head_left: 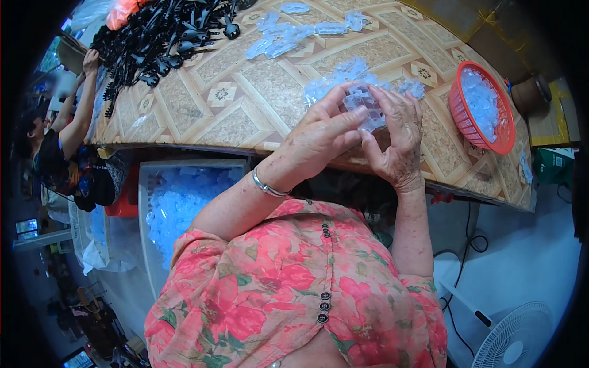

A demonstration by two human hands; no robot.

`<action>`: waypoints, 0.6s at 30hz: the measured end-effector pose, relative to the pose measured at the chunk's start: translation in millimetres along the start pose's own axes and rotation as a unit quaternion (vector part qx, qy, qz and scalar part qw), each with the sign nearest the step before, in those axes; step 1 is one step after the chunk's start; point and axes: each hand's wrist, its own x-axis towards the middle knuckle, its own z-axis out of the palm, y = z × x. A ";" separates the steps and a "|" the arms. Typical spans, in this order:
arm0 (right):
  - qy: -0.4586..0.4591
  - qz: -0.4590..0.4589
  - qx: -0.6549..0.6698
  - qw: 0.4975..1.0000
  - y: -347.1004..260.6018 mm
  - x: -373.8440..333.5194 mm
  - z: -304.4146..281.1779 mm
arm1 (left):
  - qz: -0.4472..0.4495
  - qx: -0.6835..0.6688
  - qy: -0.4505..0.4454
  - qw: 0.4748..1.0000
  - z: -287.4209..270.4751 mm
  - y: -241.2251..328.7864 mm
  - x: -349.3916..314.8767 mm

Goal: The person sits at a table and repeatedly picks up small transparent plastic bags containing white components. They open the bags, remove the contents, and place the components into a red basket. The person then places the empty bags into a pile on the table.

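Left hand (331, 126) and right hand (397, 129) grasp clear plastic (366, 104) over the bench's (257, 119) near edge, likely mid-handling, needing steadiness next.

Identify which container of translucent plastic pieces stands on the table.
The red basket, on the right of the patterned table; the large pale bin sits off the table, to the left.

Passage noted over bare tabletop (251, 101) left of my left hand (322, 132); red basket (464, 119) obstructs rightward, plastic pieces (351, 66) ahead.
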 end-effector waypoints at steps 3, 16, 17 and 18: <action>0.013 0.003 0.004 1.000 -0.5 0.2 2.2 | 0.043 0.167 0.033 0.984 -17.8 -2.1 4.3; 0.043 0.030 -0.008 0.999 3.9 -1.8 3.1 | 0.043 0.125 0.046 0.990 -19.3 -4.0 4.9; 0.043 0.031 -0.007 0.999 5.7 -2.7 4.0 | 0.039 0.128 0.050 0.990 -17.3 -3.1 4.8; 0.043 0.033 -0.007 0.999 7.9 -3.6 4.4 | 0.035 0.132 0.054 0.989 -15.9 -2.6 4.5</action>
